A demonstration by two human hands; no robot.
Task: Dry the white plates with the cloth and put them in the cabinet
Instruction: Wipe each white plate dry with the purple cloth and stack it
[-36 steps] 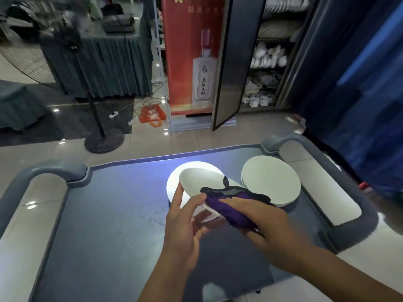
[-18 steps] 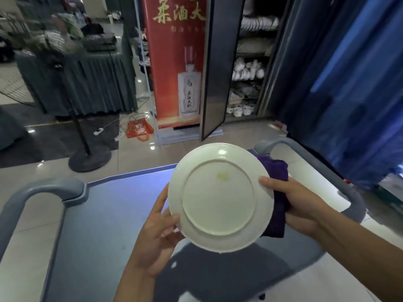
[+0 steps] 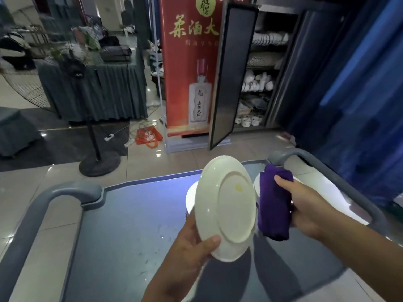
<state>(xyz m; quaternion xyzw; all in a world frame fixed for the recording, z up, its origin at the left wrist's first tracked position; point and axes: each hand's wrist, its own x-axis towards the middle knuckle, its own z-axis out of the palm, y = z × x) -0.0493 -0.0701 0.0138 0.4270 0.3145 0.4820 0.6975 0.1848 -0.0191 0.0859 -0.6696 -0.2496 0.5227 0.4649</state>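
Over the grey cart point(image 3: 122, 225), the left hand point(image 3: 192, 245) is now gripping the plate point(image 3: 225, 208) alone, tilted underside-up; the right hand point(image 3: 305, 205) is drawing the cloth point(image 3: 273, 205) away, so wiping seems finished, cabinet point(image 3: 268, 68) next

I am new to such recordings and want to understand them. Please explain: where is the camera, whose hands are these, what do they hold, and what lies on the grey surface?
There is no machine here, only a person. The camera sits on the person's head and looks forward and down, so you see their own two hands. The left hand holds a round white ceramic plate by its lower rim, tilted, its underside toward the camera. The right hand has its grip on a folded purple cloth beside the plate. Below them is a grey cart top, on which more white plates lie. Behind stands an open cabinet with white dishes on its shelves.
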